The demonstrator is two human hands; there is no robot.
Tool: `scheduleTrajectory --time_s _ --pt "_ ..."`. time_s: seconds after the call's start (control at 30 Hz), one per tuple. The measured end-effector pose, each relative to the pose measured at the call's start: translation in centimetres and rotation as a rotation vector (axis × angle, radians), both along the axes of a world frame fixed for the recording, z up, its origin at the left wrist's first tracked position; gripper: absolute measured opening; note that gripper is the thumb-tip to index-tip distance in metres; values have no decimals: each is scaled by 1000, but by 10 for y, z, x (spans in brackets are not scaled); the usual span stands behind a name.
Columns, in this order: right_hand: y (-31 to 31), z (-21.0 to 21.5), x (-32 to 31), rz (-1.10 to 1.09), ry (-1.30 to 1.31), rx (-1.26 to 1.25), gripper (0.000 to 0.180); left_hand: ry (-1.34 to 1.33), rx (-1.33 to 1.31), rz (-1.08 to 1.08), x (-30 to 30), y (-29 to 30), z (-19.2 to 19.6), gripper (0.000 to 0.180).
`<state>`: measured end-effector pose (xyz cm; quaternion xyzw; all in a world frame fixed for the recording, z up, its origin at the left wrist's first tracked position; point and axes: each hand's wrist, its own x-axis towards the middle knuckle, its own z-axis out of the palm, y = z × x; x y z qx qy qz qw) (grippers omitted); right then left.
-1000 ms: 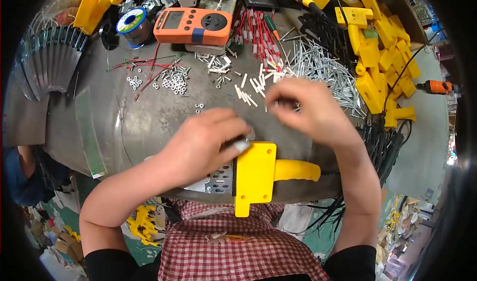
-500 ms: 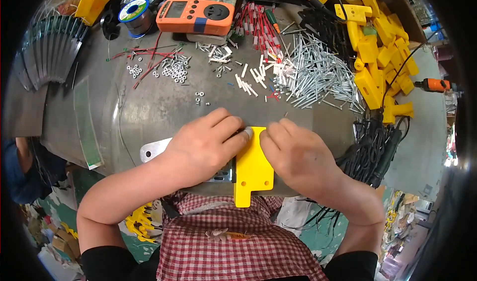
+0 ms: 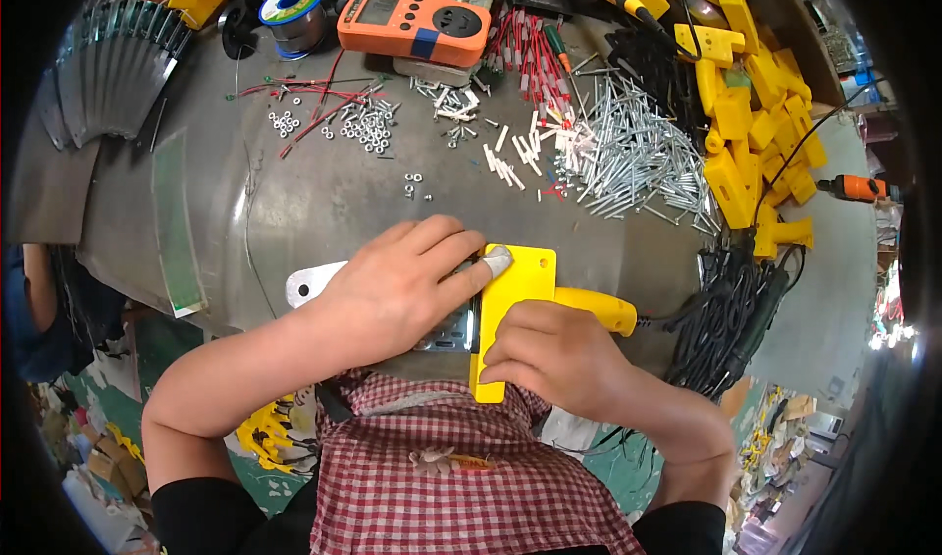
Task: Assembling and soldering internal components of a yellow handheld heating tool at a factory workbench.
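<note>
Close to me, at the near table edge, lies a tool with a flat yellow plastic housing [image 3: 520, 272], a yellow handle [image 3: 601, 310] pointing right and a rounded silver metal plate [image 3: 312, 285] sticking out left. My left hand [image 3: 407, 285] grips the housing's left edge from above, with a pale grey wrap on one fingertip. My right hand [image 3: 554, 354] is closed, its fingertips pinched together over the housing's lower part. Whatever lies between those fingertips is hidden. An open hole shows in the housing's upper right corner.
Behind my hands lie loose nuts [image 3: 373, 133], white sleeves [image 3: 510, 153] and a heap of long screws [image 3: 643, 148]. Farther back are an orange multimeter [image 3: 412, 25] and a solder spool [image 3: 294, 20]. Yellow housings [image 3: 746, 113] and black cables [image 3: 716, 310] crowd the right.
My right hand has moved from the housing's upper right corner down toward its lower part, uncovering the corner hole and the handle. My left hand keeps its grip.
</note>
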<state>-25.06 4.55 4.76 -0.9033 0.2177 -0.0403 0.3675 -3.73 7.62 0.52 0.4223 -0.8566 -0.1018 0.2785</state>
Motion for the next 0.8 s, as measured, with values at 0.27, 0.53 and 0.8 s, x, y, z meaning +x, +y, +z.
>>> scheduleTrajectory --time_s 0.27,0.53,0.8 --pt "3 -5 1 -191 -75 -124 15 38 24 -4 1 0 -4 42" --pt "-123 -22 44 -241 -83 -384 12 28 7 28 2 0 -6 44" --pt "-158 -36 77 -201 126 -354 14 3 53 -6 4 0 -6 52"
